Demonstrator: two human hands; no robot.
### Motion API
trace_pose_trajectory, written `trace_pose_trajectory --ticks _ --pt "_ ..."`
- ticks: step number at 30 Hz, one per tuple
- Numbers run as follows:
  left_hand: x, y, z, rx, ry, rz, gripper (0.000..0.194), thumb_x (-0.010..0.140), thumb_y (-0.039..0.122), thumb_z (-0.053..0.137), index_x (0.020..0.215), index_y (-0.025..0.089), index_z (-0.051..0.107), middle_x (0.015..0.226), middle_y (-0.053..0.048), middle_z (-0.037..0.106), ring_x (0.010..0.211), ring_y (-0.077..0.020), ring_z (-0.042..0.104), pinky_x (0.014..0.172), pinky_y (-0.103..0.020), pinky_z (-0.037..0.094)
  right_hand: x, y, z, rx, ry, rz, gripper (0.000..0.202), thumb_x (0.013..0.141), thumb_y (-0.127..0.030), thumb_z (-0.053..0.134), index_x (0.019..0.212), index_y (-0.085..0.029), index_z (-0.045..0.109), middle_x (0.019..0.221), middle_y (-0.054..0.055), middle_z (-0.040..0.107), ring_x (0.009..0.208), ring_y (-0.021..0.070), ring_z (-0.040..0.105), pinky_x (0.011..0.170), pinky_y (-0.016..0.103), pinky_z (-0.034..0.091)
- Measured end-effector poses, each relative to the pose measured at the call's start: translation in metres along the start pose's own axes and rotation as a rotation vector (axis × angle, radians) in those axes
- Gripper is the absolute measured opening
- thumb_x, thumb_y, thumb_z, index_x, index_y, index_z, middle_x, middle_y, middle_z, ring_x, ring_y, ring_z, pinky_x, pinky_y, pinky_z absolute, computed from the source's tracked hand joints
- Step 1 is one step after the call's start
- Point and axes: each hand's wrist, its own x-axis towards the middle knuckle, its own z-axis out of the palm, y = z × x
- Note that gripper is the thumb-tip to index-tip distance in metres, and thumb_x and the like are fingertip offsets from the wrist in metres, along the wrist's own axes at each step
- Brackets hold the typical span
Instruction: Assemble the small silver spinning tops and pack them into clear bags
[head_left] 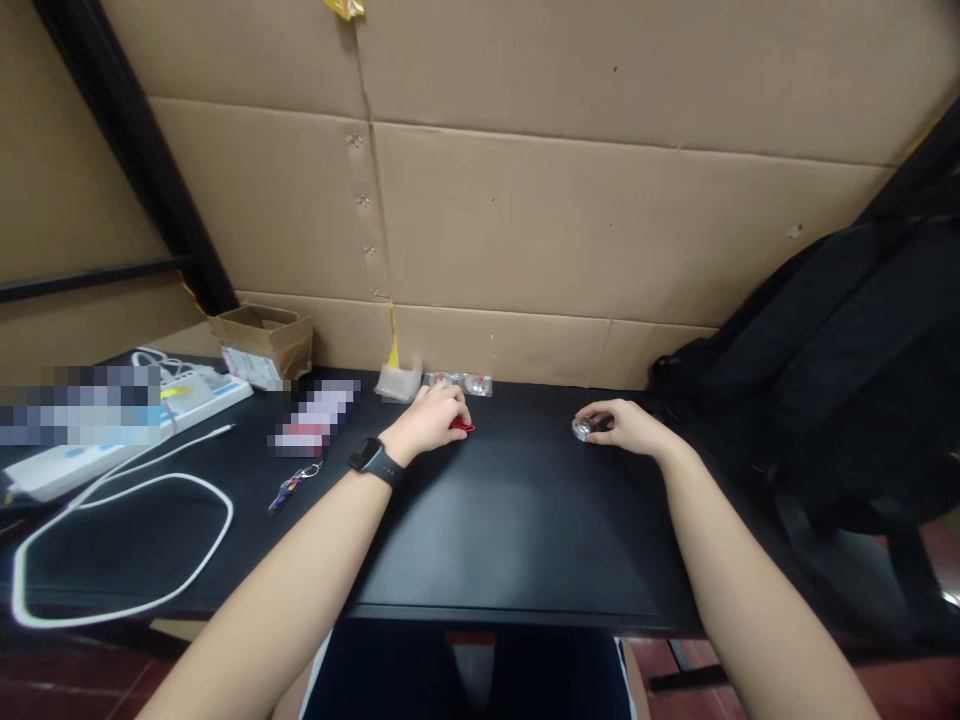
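Observation:
Toward the back of the black table, my left hand [436, 415] is closed with its fingertips down, wearing a dark watch on the wrist. A bit of red cord [463, 426] shows at its fingertips; the rest of the cord is hidden by the hand. Farther right, my right hand [628, 428] grips a small round silver object [581, 429] between thumb and fingers, at the table surface. Just behind my left hand lie small clear packets [478, 384] with round silver and red contents, beside a translucent plastic bag [397, 383].
A white power strip [202, 400] and white cable [225, 510] lie left, near an open cardboard box [266, 340]. A keyring [292, 487] rests by a blurred-out packet [315, 418]. A black backpack [832, 350] stands right. Cardboard wall [525, 220] closes the back.

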Motion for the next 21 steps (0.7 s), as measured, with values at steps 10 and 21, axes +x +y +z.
trace_pose_trajectory --ticks 10,21 --pt "-0.001 0.019 0.001 0.039 -0.009 0.033 0.009 0.083 0.020 0.067 0.076 0.023 0.072 0.100 -0.006 0.066 0.104 -0.0266 0.051 0.084 -0.038 0.033 0.000 0.002 0.001 0.009 0.047 -0.027 0.037 0.067 -0.020 0.075 0.104 -0.024 0.075 0.098 0.003 0.078 0.090 0.0223 0.072 0.083 0.032 0.054" --pt "0.003 0.037 -0.002 -0.127 0.120 0.004 0.010 0.094 0.019 0.052 0.092 0.022 0.062 0.090 0.000 0.071 0.093 -0.0197 0.061 0.085 -0.036 0.031 -0.001 -0.032 0.008 0.367 0.134 -0.099 0.053 0.067 -0.024 0.078 0.119 -0.020 0.066 0.111 0.011 0.073 0.093 0.0228 0.070 0.078 0.034 0.058"
